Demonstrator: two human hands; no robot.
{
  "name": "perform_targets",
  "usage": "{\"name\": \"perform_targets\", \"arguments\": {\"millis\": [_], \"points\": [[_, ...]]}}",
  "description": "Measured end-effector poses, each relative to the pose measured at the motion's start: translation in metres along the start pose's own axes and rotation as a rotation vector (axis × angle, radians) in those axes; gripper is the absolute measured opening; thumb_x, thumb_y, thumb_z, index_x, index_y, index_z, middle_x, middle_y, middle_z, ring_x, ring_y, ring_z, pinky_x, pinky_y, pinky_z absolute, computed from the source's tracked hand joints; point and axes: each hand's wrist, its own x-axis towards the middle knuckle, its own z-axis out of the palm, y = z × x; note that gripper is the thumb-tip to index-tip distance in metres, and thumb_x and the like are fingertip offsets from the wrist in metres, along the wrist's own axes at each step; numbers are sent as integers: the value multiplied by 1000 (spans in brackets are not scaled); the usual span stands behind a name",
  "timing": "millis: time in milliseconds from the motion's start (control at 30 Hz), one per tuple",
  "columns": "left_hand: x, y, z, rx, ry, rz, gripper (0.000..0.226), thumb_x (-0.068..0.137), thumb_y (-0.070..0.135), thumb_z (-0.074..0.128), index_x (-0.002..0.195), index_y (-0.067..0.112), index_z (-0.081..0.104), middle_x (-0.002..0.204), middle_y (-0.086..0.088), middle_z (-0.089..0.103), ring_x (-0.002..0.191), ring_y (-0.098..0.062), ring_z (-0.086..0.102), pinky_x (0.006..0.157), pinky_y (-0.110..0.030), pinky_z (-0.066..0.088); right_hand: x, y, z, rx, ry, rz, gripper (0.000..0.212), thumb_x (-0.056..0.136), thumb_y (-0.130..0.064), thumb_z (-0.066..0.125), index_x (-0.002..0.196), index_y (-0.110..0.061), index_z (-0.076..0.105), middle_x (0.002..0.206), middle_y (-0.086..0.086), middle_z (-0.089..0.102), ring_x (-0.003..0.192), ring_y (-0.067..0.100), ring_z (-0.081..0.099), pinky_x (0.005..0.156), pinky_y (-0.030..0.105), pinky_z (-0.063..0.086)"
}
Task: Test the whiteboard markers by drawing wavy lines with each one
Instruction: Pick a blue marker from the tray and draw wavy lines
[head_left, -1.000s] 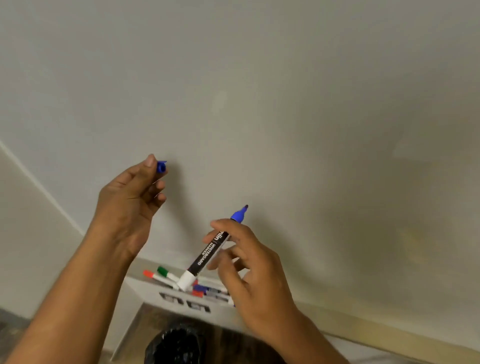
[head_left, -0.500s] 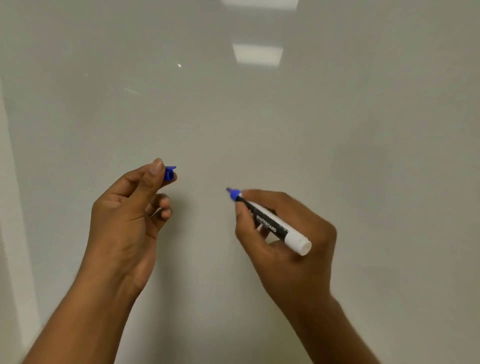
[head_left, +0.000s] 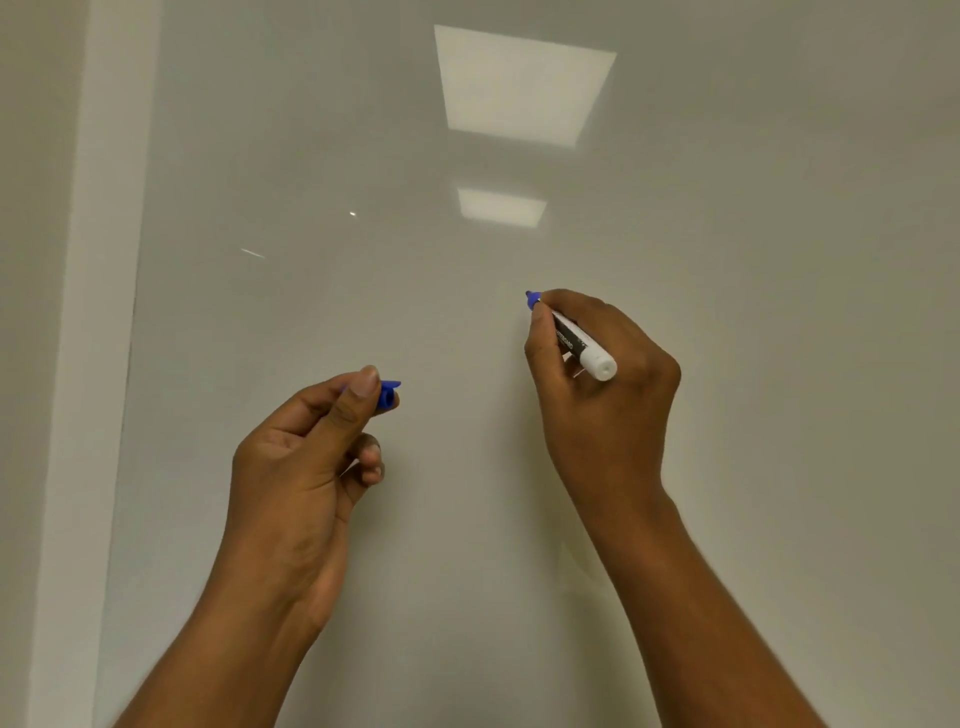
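My left hand pinches the blue cap, light and slippery. My right hand grips the rigid, lightweight marker near its tip, poised at the bare whiteboard.

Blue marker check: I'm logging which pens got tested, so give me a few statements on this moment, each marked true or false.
1. The right hand grips the blue marker with its tip toward the whiteboard. True.
2. The marker is capped. False: the blue cap is off, pinched in the left hand.
3. A blue wavy line already shows on the board. False: no ink is visible.
4. Ceiling lights reflect in the board. True.
5. The left hand lies flat on the board. False: its fingers curl round the cap.
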Motion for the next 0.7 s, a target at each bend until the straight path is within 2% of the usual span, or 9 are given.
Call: {"name": "perform_targets", "arguments": {"millis": [200, 400, 567, 700], "points": [[6, 0, -7, -16, 3, -29, 23, 69, 37, 78, 85, 21, 81, 94, -4, 78, 54, -11, 49, 66, -29, 49, 4, -3, 25, 8, 14, 46, 15, 104, -14, 64, 108, -6, 76, 93, 3, 75, 82, 13, 68, 75, 16, 50], [13, -2, -13, -31, 13, -36, 27, 64, 39, 79, 83, 21, 81, 91, -3, 78, 53, -12, 48, 69, -32, 47, -15, -12, 37, -2, -169, -85, 12, 100, -8, 65, 92, -3, 72, 81, 8, 69, 72, 22, 64, 66, 38, 52], [18, -6, -17, -23, 8, -39, 21, 65, 39, 78, 80, 25, 82, 91, -3, 78, 53, -11, 48, 67, -30, 48, -20, 1, 19, -36, 2, 0, 11, 99, -8, 65, 99, -7, 75, 85, 3, 71, 74, 16, 65, 68, 27, 48], [21, -10, -15, -31, -2, -46, 21, 69, 36, 77, 83, 21, 81, 91, -3, 78, 53, -11, 47, 65, -29, 47, -36, -2, 17, -63, -115, -52, 11, 98, -8, 65, 91, -6, 73, 80, 5, 68, 70, 20, 64, 64, 34, 49]]}}
